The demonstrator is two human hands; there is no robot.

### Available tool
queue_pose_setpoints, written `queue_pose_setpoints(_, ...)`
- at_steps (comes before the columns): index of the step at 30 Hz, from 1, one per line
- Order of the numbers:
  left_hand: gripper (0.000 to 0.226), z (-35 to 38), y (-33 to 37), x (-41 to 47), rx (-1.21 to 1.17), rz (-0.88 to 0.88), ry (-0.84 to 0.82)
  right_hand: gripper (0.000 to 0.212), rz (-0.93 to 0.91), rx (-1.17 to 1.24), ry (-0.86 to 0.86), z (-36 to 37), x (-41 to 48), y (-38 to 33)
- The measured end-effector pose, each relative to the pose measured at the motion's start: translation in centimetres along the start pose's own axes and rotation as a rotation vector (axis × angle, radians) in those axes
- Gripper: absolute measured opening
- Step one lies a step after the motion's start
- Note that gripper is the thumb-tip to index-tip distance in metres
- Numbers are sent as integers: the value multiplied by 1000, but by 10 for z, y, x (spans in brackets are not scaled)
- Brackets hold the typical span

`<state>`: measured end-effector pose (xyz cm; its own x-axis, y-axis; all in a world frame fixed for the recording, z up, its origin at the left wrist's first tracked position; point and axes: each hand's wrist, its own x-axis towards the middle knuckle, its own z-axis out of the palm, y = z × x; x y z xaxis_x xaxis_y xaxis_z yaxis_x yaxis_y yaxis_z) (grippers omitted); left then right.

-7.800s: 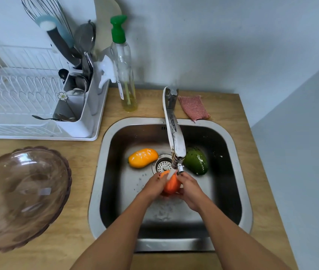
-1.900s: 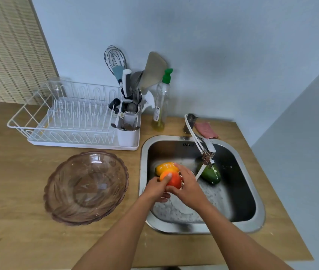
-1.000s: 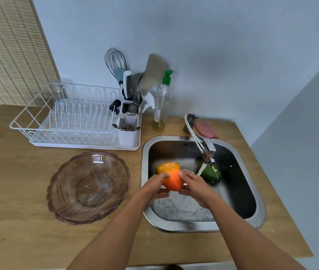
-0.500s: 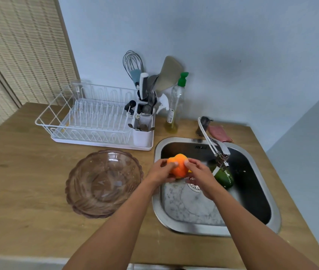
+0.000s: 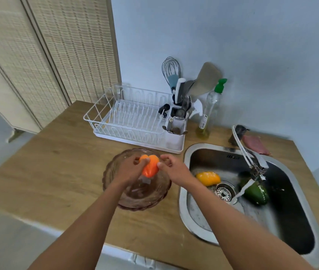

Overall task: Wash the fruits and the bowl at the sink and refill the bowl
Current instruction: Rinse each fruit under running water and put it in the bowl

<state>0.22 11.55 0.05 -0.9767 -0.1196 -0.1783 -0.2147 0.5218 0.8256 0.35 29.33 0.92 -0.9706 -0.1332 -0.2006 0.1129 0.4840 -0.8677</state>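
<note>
Curling left hand (image 5: 128,170) and right hand (image 5: 174,169) round orange fruit (image 5: 150,169)

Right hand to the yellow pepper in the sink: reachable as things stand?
Probably yes. The yellow pepper lies uncovered in the sink, close to the right hand; the faucet hangs further right. That hand first must release the orange pepper held over the bowl.

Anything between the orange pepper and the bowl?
Nothing visible. The left hand and right hand hold the orange pepper right above the open bowl, and no other item shows beneath it.
</note>
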Motion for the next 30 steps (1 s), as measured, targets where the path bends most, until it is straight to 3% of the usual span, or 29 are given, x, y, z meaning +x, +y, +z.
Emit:
queue_pose_setpoints(6, 46, -8, -34, -7, 225, -67, 72, 34, -35, -332, -177, 27, 2, -15)
queue_pose_setpoints(11, 45, -5, -38, -6, 328, -51, 49, 31, -10, -315, -234, 29, -3, -12)
queue_pose_setpoints(14, 49, -5, -32, -1, 364, 26, 138, 30, -22, -235, -138, 23, -2, -7)
queue_pose_setpoints(18, 50, 1, -9, 7, 462, 149, 192, 20, -38, -126, 141, 0, -2, 2)
queue_pose_setpoints(21, 30, 18, 19, 3, 408, 291, 245, 24, 9, -109, 290, -25, -5, 15)
queue_pose_setpoints(25, 11, 61, 50, -6, 272, 396, 84, 25, 87, -101, 360, -52, -17, 43)
queue_pose_setpoints(30, 10, 127, 62, -22, 257, 467, -229, 29, 203, -73, 445, -79, -47, 89)
